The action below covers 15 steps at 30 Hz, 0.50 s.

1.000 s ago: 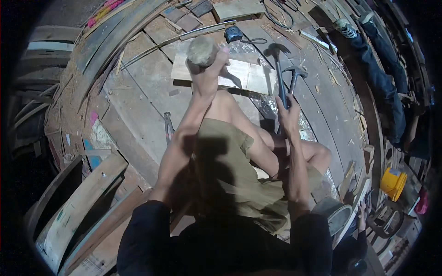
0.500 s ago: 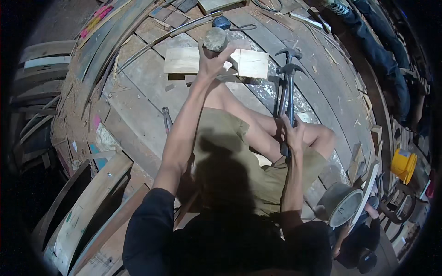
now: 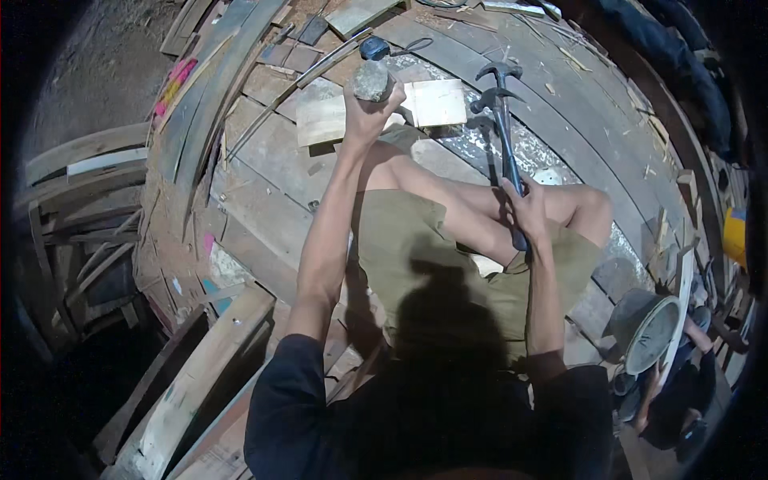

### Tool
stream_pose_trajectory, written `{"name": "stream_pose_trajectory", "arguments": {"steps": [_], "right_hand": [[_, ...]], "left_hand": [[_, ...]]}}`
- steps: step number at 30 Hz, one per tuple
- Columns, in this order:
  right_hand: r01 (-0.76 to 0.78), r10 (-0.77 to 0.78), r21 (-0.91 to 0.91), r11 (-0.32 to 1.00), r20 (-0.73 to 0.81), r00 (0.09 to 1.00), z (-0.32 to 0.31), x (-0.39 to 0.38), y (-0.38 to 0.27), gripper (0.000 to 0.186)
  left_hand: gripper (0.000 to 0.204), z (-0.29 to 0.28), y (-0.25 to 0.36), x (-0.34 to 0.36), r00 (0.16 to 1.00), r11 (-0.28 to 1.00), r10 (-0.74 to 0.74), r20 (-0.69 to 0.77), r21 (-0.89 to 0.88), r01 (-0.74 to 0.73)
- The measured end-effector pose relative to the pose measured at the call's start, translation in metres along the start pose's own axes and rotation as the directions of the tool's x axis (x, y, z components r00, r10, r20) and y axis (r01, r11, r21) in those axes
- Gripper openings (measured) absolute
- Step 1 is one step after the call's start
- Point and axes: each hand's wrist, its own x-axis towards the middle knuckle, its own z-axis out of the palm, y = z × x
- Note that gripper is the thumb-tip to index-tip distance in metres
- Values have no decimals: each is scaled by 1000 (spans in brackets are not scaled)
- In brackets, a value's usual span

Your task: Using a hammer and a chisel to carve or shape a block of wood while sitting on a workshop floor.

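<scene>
My left hand is closed around a rough, grey, stone-like lump, its rounded end facing up. Beneath it on the floor lie a pale wooden board and, to its right, another pale wood piece; the hand hides the wood between them. My right hand grips a dark-handled claw hammer low on the handle, above my folded leg. The head points away from me, and a dark hammer-like shape, seemingly its shadow, shows just below it.
A blue tape measure lies beyond my left hand. Curved timbers stand at the left. A grey bucket stands at the right, near another person's arm. Wood chips litter the plank floor.
The view has swung, shifting my legs and the bucket rightward in the picture. The hammer leans more to the left. Both hands keep their holds.
</scene>
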Motion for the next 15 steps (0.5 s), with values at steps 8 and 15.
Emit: {"name": "stream_pose_trajectory", "arguments": {"steps": [8,15], "right_hand": [[1,-1,24,1000,-9,1000,-3,-3,2,21],[-18,18,17,1000,-17,1000,-3,-3,1,20]], "left_hand": [[14,4,2,9,999,993,2,53,120,-8],[21,9,-10,13,999,1000,-17,-45,-1,17]]}}
